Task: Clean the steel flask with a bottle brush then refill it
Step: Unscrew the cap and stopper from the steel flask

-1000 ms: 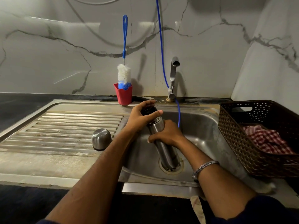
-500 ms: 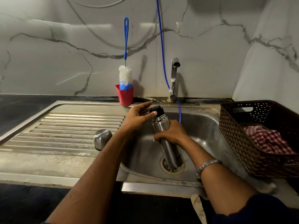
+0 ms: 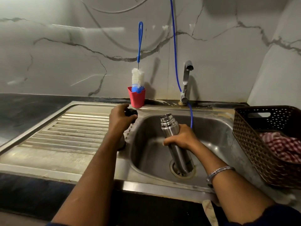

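The right hand is wrapping its fingers round the middle of the steel flask, which is standing tilted in the sink with its base resting on the drain and its threaded mouth open and pointing up. The body is looking smooth and polished (probably slick once wet), rigid and fairly light while empty, so a full-hand hold at mid-body, below the threads, is likely the safest place to take it; the ridged neck would be giving grip but crowding the opening. Further out, the left hand is curling round the black stopper over the ribbed draining board, beside the basin's edge. At the right a brown woven basket is holding a red checked cloth. Beyond, against the marble wall, the blue-handled bottle brush is standing untouched in a red cup, near the tap and a blue hose
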